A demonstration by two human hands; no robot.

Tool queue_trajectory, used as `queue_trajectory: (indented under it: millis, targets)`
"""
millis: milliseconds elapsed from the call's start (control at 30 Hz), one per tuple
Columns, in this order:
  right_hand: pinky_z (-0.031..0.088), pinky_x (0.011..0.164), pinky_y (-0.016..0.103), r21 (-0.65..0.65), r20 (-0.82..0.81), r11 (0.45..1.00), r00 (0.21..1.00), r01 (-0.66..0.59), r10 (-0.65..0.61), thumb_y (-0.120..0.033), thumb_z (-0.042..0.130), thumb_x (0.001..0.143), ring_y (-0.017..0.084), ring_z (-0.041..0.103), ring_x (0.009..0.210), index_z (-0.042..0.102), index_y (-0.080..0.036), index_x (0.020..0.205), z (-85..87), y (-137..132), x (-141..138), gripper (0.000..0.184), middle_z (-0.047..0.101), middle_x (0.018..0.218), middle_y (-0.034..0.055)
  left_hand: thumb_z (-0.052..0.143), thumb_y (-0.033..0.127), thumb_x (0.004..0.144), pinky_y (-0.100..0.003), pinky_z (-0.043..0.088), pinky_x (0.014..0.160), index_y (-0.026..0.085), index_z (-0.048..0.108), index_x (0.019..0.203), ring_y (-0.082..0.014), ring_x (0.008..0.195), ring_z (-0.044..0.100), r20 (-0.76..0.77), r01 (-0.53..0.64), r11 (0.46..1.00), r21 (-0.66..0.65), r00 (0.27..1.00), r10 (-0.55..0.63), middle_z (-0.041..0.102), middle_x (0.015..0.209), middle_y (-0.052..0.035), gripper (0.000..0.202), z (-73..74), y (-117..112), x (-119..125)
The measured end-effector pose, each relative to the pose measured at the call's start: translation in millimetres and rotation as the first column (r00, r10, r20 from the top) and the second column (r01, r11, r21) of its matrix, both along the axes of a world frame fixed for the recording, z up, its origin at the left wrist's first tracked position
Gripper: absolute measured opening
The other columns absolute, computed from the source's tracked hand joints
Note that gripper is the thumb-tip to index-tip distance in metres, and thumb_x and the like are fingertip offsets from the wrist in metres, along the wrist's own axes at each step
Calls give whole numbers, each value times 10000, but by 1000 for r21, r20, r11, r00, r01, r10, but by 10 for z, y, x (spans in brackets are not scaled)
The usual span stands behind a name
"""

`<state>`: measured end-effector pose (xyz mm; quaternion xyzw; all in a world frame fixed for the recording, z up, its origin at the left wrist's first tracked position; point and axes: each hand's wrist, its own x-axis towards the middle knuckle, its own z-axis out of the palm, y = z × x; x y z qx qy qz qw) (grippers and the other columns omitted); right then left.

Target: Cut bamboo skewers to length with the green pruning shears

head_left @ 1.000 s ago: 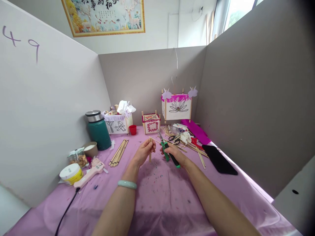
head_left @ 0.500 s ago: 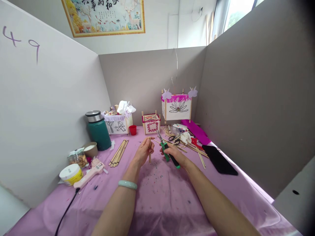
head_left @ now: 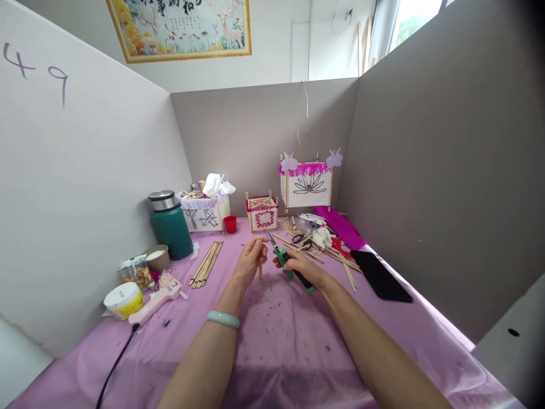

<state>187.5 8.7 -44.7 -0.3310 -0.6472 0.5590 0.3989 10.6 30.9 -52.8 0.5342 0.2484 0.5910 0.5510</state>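
Observation:
My left hand [head_left: 250, 262] pinches a thin wooden stick [head_left: 260, 268] upright between fingers and thumb. My right hand [head_left: 298, 264] grips a pair of green-and-black-handled pruning shears [head_left: 288, 264]. Their metal blades [head_left: 269, 238] point up and left, close to the top of the stick. I cannot tell whether they touch it. Both hands are held above the pink table cover [head_left: 272, 341], which is speckled with small scraps.
A bundle of wooden sticks [head_left: 204, 264] lies left of my hands, with a glue gun [head_left: 155, 302] and green thermos [head_left: 170, 230] beyond. Loose sticks and black-handled scissors [head_left: 301, 240] lie to the right, near a black pad [head_left: 380, 283]. Paper lanterns [head_left: 305, 190] stand at the back.
The shears have swung so that their blades sit further left, nearer the stick. My left hand has moved slightly lower.

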Motion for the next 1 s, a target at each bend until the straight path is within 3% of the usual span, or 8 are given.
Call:
queue_trajectory:
  millis: [167,367,700,1000]
  targets:
    - [454,704,308,-48,-21,996,996,81,-82,-227,538,619,228,611,911,609,-180,953,42,-14,11,345,660,976,62,596,472,813,-232,296,532,159,592,1053,-71,521,355,-27,7,1000,18,1000,-6,431,619,48,394,-6,-19,31]
    - [474,674,308,-110,-63,988,992,104,-112,-260,548,618,222,616,877,584,-177,981,26,-6,54,375,656,986,85,614,429,812,-245,362,576,161,595,994,-76,546,396,16,34,999,40,999,-35,459,644,40,324,-1,-13,11]
    - [486,694,308,-76,-40,989,991,124,-128,-247,554,634,209,614,863,595,-194,972,17,-6,18,344,654,941,55,618,456,799,-241,379,566,166,585,995,-76,532,459,17,-28,999,44,999,28,547,670,23,352,-51,35,-9]
    - [472,696,320,-80,-31,988,990,131,-134,-261,549,619,220,608,868,588,-191,997,35,-22,9,387,638,927,56,631,428,800,-217,270,503,175,578,967,-51,493,368,56,-25,1000,17,998,24,489,635,45,308,-68,50,-23]
